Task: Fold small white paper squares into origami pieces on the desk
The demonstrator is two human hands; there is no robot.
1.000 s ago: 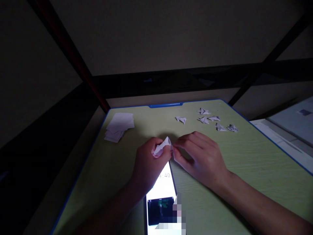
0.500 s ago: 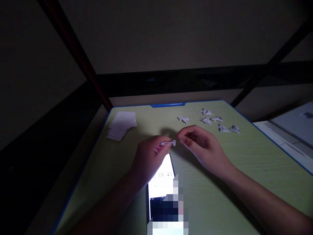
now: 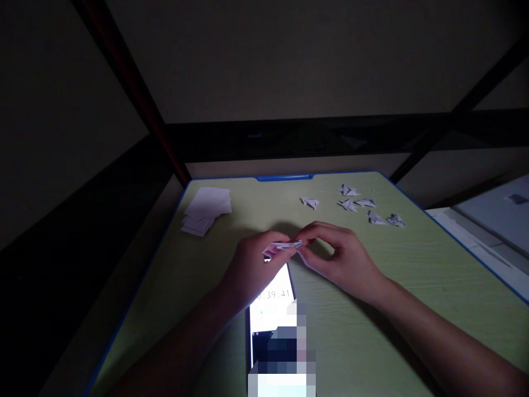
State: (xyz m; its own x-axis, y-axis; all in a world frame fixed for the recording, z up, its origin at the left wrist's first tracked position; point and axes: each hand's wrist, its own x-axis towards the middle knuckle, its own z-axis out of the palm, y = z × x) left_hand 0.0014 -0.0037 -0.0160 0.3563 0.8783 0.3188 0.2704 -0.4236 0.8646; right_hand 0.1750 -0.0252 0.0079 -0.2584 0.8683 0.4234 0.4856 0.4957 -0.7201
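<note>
A small piece of folded white paper (image 3: 285, 245) is held between my two hands, above the top end of a lit phone. My left hand (image 3: 254, 264) grips it between thumb and fingers. The thumb and index finger of my right hand (image 3: 345, 256) pinch its right end. Its exact folded shape is partly hidden by the fingers. Beyond my right hand lie several small folded paper figures, among them one figure (image 3: 309, 203) set apart to the left and another figure (image 3: 395, 220) at the far right.
A stack of loose paper sheets (image 3: 209, 202) lies at the table's back left. The phone (image 3: 273, 317) shows large digits; its lower part is pixelated. The light green table (image 3: 413, 292) has a blue edge, with a blue handle-like strip (image 3: 285, 177) at the back. Dark walls surround it.
My right hand has moved slightly left, and its thumb and index finger have closed on the right end of the folded paper. My left hand keeps its grip.
</note>
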